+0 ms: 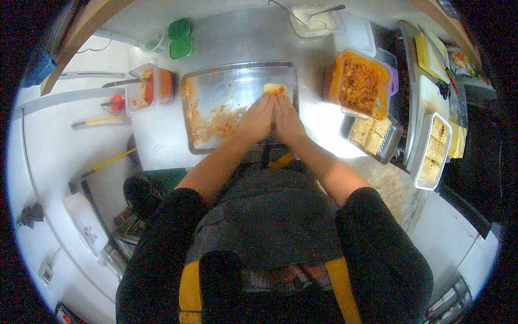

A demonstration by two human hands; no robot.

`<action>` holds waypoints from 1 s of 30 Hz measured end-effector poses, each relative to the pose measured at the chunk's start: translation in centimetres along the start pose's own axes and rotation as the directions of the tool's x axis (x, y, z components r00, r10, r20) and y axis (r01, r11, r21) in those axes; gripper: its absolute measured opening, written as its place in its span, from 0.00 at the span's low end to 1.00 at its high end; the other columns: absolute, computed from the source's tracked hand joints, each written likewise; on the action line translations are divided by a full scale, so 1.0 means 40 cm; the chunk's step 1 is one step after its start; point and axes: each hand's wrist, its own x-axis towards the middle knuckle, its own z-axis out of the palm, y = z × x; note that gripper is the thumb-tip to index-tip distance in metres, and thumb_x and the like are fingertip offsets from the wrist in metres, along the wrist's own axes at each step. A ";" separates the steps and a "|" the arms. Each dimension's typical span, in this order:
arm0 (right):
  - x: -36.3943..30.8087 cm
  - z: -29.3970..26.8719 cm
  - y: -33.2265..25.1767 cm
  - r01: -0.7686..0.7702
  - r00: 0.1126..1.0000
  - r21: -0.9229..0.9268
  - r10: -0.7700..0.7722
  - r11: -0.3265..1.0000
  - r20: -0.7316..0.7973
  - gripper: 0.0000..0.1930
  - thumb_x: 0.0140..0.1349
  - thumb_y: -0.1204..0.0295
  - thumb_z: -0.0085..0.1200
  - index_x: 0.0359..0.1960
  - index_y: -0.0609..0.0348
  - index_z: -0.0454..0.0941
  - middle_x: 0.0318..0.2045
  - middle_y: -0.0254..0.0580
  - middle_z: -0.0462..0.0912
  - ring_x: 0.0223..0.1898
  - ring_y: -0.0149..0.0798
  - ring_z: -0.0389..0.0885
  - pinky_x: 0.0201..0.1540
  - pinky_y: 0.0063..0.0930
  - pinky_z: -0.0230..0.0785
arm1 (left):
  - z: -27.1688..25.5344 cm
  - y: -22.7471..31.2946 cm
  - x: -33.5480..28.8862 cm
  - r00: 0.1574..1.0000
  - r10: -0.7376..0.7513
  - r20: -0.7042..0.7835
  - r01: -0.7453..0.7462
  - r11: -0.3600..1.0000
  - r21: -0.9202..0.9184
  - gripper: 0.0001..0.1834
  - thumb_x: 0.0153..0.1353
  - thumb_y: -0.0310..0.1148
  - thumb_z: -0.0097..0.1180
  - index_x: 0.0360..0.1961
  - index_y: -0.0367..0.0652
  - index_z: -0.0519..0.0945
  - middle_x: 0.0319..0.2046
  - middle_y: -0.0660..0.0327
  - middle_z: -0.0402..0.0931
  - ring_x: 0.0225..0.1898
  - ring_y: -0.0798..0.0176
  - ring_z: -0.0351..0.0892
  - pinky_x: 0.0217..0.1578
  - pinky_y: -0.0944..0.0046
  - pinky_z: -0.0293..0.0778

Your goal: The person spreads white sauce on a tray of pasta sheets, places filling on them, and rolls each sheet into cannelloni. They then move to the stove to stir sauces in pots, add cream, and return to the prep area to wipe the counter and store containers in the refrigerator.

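Note:
A shallow metal tray [216, 100], smeared with orange-red sauce, lies in front of me. At its right side sits a pale ridged pasta sheet [275, 88] with a bit of reddish filling at its near edge. My left hand [259, 116] and my right hand [287, 116] come together there, fingertips close side by side on the pasta's near edge. The fingers hide that edge and the underside, so how far the sheet is rolled does not show.
On the right stand a tub of minced filling [362, 83], a dark tray of ridged pasta sheets [371, 134] and a white dish of filled pasta [433, 151]. A sauce container [148, 89] with a utensil is at left. Behind are green-lidded tubs [180, 39] and a white cream container [318, 22] with spoons.

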 end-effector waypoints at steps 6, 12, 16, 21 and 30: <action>0.026 -0.050 -0.016 -0.038 0.999 0.086 0.036 0.996 0.035 0.21 0.62 0.79 0.43 0.59 0.66 0.69 0.57 0.58 0.74 0.61 0.57 0.71 0.65 0.45 0.64 | 0.037 -0.018 0.002 0.991 -0.113 0.071 0.113 0.994 -0.001 0.16 0.61 0.26 0.46 0.50 0.32 0.74 0.49 0.42 0.73 0.52 0.39 0.75 0.54 0.47 0.72; 0.060 -0.130 0.002 -0.276 0.918 0.282 0.165 0.919 0.361 0.22 0.55 0.74 0.57 0.54 0.63 0.74 0.44 0.57 0.82 0.48 0.56 0.81 0.55 0.45 0.74 | -0.056 -0.040 0.018 0.917 -0.194 0.348 0.253 0.959 -0.132 0.23 0.51 0.36 0.64 0.49 0.39 0.82 0.46 0.47 0.80 0.49 0.45 0.79 0.52 0.51 0.76; 0.055 -0.153 0.003 -0.421 0.907 0.471 0.344 0.775 0.244 0.26 0.51 0.73 0.64 0.54 0.62 0.75 0.45 0.57 0.82 0.50 0.57 0.80 0.55 0.46 0.73 | -0.083 -0.066 0.038 0.868 -0.284 0.407 0.431 0.839 -0.331 0.20 0.52 0.42 0.67 0.43 0.41 0.84 0.34 0.51 0.84 0.35 0.48 0.84 0.42 0.53 0.79; 0.063 -0.127 0.001 -0.459 0.875 0.503 0.471 0.733 0.111 0.26 0.53 0.70 0.62 0.56 0.62 0.76 0.46 0.57 0.82 0.49 0.56 0.80 0.53 0.45 0.73 | -0.067 -0.096 0.069 0.797 -0.392 0.460 0.543 0.798 -0.260 0.18 0.59 0.44 0.62 0.42 0.41 0.84 0.32 0.53 0.85 0.33 0.54 0.85 0.38 0.56 0.79; 0.076 -0.053 -0.016 -0.513 0.807 0.538 0.589 0.669 0.037 0.30 0.57 0.69 0.56 0.62 0.66 0.68 0.45 0.61 0.82 0.48 0.60 0.81 0.50 0.49 0.73 | 0.114 -0.203 0.038 0.786 -0.539 0.303 0.609 0.588 -0.533 0.14 0.60 0.38 0.54 0.37 0.40 0.84 0.33 0.48 0.83 0.34 0.47 0.83 0.39 0.52 0.77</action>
